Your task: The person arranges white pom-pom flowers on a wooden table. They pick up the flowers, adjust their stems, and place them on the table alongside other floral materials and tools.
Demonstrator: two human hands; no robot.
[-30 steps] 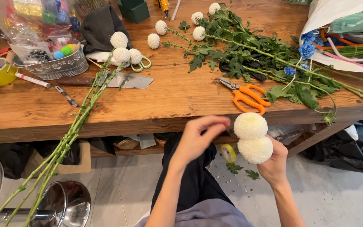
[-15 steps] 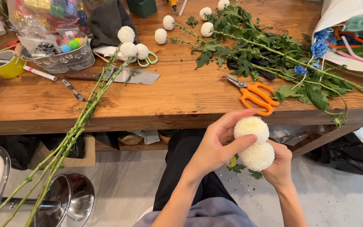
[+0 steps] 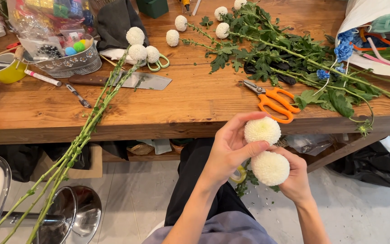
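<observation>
Hands before the table edge: left hand [image 3: 229, 151] pinching the upper white pompon flower [image 3: 262, 130], right hand [image 3: 294, 178] cupping the lower white pompon flower [image 3: 270, 168]. Beyond, orange scissors [image 3: 274, 100] and leafy stems [image 3: 290, 54] on the wooden table [image 3: 195, 104].

The stems of the two white pompom flowers [image 3: 262, 130] are hidden behind the left hand [image 3: 229, 151] and right hand [image 3: 294, 178]. The long green stems [image 3: 75, 144] run off the bottom-left edge, and the plastic bag [image 3: 375, 27] is cut by the right edge.

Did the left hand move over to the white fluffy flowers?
Yes. The left hand moved right along the table edge and now cups the upper flower.
</observation>
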